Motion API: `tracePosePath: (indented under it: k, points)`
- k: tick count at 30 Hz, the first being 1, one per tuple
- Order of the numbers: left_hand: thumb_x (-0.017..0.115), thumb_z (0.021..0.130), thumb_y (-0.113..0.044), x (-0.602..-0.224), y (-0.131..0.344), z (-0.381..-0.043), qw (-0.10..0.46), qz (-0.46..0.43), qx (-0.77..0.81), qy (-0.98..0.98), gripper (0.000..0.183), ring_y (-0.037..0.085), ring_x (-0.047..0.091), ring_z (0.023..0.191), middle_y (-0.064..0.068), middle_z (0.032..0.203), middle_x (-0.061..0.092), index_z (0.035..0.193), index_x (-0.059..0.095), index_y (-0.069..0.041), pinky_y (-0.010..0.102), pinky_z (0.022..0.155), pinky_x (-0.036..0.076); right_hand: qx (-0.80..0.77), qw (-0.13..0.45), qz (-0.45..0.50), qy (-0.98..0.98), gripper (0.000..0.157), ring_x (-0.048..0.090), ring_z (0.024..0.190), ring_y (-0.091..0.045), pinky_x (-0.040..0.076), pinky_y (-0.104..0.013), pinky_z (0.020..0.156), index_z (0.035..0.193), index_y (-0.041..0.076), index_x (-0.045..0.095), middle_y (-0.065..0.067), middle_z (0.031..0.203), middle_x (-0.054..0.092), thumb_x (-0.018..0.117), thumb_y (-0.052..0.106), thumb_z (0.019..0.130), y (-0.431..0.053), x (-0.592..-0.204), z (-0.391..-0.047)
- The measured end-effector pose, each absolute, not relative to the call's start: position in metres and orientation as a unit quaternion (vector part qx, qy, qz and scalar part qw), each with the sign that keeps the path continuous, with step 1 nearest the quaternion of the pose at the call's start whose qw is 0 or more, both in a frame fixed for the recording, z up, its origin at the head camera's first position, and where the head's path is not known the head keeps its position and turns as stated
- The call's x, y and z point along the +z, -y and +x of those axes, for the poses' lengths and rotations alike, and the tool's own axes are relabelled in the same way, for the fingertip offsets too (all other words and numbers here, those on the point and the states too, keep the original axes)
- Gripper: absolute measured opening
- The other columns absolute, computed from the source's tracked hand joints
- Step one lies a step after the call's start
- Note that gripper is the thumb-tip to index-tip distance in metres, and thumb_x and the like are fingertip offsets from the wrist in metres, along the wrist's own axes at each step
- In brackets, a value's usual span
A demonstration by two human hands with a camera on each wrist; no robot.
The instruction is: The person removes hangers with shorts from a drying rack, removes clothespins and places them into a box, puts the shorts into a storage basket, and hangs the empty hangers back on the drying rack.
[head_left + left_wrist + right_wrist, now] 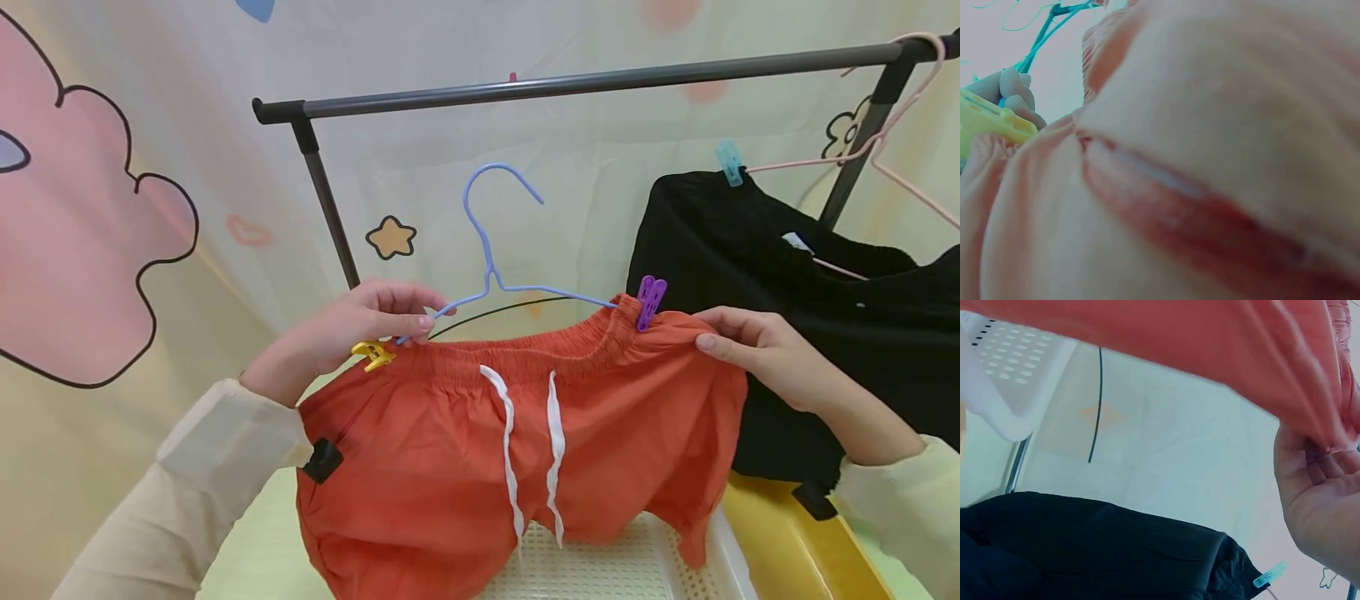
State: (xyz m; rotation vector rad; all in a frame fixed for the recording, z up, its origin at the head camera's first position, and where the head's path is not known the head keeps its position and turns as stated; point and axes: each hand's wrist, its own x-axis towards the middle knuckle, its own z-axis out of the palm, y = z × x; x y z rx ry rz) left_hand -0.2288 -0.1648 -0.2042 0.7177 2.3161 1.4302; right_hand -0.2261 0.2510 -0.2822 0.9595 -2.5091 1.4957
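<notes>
Orange-red shorts (442, 450) with an elastic waistband and two white drawstrings hang from a blue hanger (487, 242). A yellow clothespin (373, 355) clips the waistband at the hanger's left end, and a purple clothespin (651, 302) clips it at the right. My left hand (375, 321) pinches the hanger's left arm between thumb and fingers, just above the yellow clothespin. With thumb and fingers my right hand (772, 354) pinches the shorts' right waist corner, beyond the purple clothespin. In the right wrist view the right hand (1325, 487) grips the bunched orange cloth.
A dark metal clothes rail (570, 83) spans the back. Black clothing (780, 333) hangs on its right from a pink hanger (877, 137), with a light-blue clothespin (729, 162). Below the shorts stand a white perforated basket (600, 567) and a yellow container (802, 558). A printed curtain hangs behind.
</notes>
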Motion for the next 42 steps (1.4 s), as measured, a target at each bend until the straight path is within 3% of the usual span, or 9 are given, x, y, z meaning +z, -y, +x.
tracePosePath:
  k: [14,24,33,42]
  points:
    - [0.055,0.087,-0.014,-0.233,0.164,-0.243,0.159,0.231,0.487,-0.827,0.028,0.012,0.05,0.066,-0.001,0.072,0.056,0.113,0.057,-0.003,0.024,0.057,0.043,0.496,-0.032,0.336,0.8,0.028,0.062,0.07,-0.014,0.053,-0.025,0.064,0.108,0.011,0.057,0.01,0.09,0.063,0.038,-0.001,0.092,-0.257,-0.301,-0.226]
    - [0.056,0.086,-0.015,-0.252,0.163,-0.252,0.165,0.232,0.479,-0.83,0.027,0.012,0.049,0.067,-0.002,0.072,0.055,0.11,0.058,-0.003,0.024,0.058,0.042,0.538,-0.114,0.353,0.757,0.036,0.062,0.077,-0.013,0.052,-0.024,0.069,0.113,0.018,0.055,0.008,0.097,0.063,0.034,-0.003,0.093,-0.263,-0.322,-0.226]
    - [0.055,0.086,-0.014,-0.267,0.16,-0.255,0.192,0.234,0.469,-0.829,0.026,0.015,0.05,0.07,-0.001,0.074,0.055,0.109,0.058,-0.001,0.026,0.063,0.044,0.545,-0.212,0.34,0.736,0.029,0.06,0.082,-0.013,0.051,-0.025,0.075,0.112,0.016,0.053,0.005,0.098,0.062,0.037,0.001,0.093,-0.269,-0.337,-0.223]
    - [0.057,0.085,-0.015,-0.285,0.157,-0.26,0.222,0.224,0.453,-0.834,0.025,0.016,0.052,0.073,0.0,0.075,0.056,0.107,0.06,-0.003,0.027,0.065,0.045,0.547,-0.27,0.361,0.705,0.023,0.057,0.083,-0.016,0.049,-0.024,0.08,0.11,-0.002,0.05,-0.002,0.097,0.062,0.04,-0.003,0.09,-0.271,-0.348,-0.221]
